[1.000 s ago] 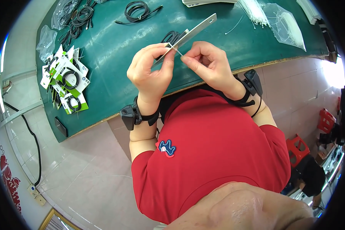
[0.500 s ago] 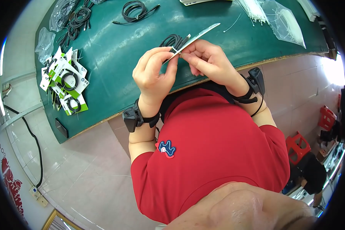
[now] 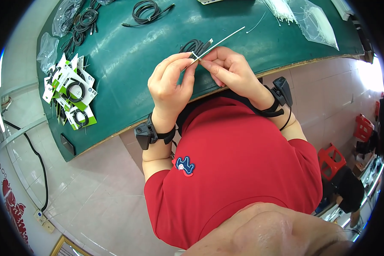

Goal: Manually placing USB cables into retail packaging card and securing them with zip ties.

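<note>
A coiled black cable (image 3: pixel 193 46) lies against a thin packaging card (image 3: pixel 228 37), which is turned almost edge-on above the near part of the table. A short piece of white cable tie (image 3: pixel 195 55) shows between coil and card. My left hand (image 3: pixel 168 85) is closed, its thumb and fingers pinching the card's lower end beside the coil. My right hand (image 3: pixel 237 72) is closed too, thumb and forefinger pressed together on what looks like the tie at the card's other face. The fingertips partly hide that spot.
Carded black cables (image 3: pixel 75 90) are piled at left on the green table (image 3: pixel 128 64). Behind them lie loose cables (image 3: pixel 86 23) and clear plastic bags (image 3: pixel 49 52). Another cable coil (image 3: pixel 145 13) sits farther back. White cable ties (image 3: pixel 281 10) and a bag of them (image 3: pixel 320 27) lie back right.
The card has tilted until it appears as a thin edge, where its face showed a little before. Both hands keep their pinch in almost the same place.
</note>
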Tool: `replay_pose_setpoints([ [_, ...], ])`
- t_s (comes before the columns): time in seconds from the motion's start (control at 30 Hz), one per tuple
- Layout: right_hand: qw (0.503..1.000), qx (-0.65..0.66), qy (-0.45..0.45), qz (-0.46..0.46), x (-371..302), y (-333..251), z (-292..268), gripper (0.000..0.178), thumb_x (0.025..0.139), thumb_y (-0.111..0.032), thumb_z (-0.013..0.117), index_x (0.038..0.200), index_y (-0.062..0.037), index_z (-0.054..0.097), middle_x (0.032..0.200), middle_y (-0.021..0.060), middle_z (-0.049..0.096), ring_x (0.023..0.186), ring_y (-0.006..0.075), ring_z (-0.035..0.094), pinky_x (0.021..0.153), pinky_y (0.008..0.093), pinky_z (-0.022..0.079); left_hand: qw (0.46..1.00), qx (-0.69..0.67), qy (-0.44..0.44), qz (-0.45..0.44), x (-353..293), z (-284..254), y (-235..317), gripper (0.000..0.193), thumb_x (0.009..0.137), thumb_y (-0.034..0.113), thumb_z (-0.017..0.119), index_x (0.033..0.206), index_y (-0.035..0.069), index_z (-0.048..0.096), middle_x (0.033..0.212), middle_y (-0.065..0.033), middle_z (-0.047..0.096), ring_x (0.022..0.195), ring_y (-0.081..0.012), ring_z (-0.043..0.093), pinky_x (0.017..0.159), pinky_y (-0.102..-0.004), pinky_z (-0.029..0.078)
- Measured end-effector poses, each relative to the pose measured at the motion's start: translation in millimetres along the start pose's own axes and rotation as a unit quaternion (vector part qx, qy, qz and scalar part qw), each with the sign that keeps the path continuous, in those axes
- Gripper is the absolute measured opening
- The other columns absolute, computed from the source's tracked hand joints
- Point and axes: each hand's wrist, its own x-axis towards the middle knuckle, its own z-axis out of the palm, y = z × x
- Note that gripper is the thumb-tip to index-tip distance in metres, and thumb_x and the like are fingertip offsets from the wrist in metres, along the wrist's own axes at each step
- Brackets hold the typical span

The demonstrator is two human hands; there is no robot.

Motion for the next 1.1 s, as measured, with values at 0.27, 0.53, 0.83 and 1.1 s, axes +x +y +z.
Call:
replay_pose_setpoints([
  [0.27,0.998,-0.045,-0.012,-0.051,-2,1,-7,0.017,0.098,-0.009,0.057,0.11,0.002,0.06,0.079,0.003,0.065,0.066,0.0056,0.058,0.058,0.0197,0.045,0.987,-0.086,-0.031,-0.131,-7,-3,-6,0.017,0.075,-0.001,0.078,0.09,0.002,0.07,0.091,-0.0097,0.073,0.081,-0.021,0.07,0.071,-0.03,0.056],
  [0.53,0.99,-0.122,0.009,-0.073,0,-1,-3,0.012,0.097,-0.008,0.059,0.103,0.0028,0.06,0.076,0.0029,0.065,0.067,0.0065,0.061,0.058,0.0211,0.046,0.928,-0.221,-0.034,-0.298,-6,-3,-1,0.014,0.08,0.003,0.077,0.092,0.0,0.071,0.091,-0.0099,0.071,0.082,-0.0158,0.069,0.074,-0.0275,0.055],
  [0.83,0.984,-0.141,-0.003,-0.112,-3,-8,2,0.009,0.097,-0.005,0.058,0.101,0.0034,0.059,0.074,0.0034,0.064,0.067,0.0065,0.061,0.057,0.0211,0.046,0.967,-0.145,-0.014,-0.209,-6,-1,-3,0.013,0.075,0.003,0.077,0.087,0.001,0.072,0.088,-0.0084,0.073,0.08,-0.0165,0.069,0.073,-0.0283,0.055],
  [1.1,0.984,-0.138,0.002,-0.11,-2,-8,5,0.008,0.097,-0.004,0.058,0.1,0.0031,0.058,0.075,0.004,0.064,0.067,0.0066,0.061,0.058,0.0213,0.046,0.963,-0.162,-0.008,-0.216,-3,-5,0,0.013,0.074,0.003,0.077,0.086,0.001,0.072,0.089,-0.0083,0.074,0.082,-0.0168,0.069,0.074,-0.0287,0.055],
])
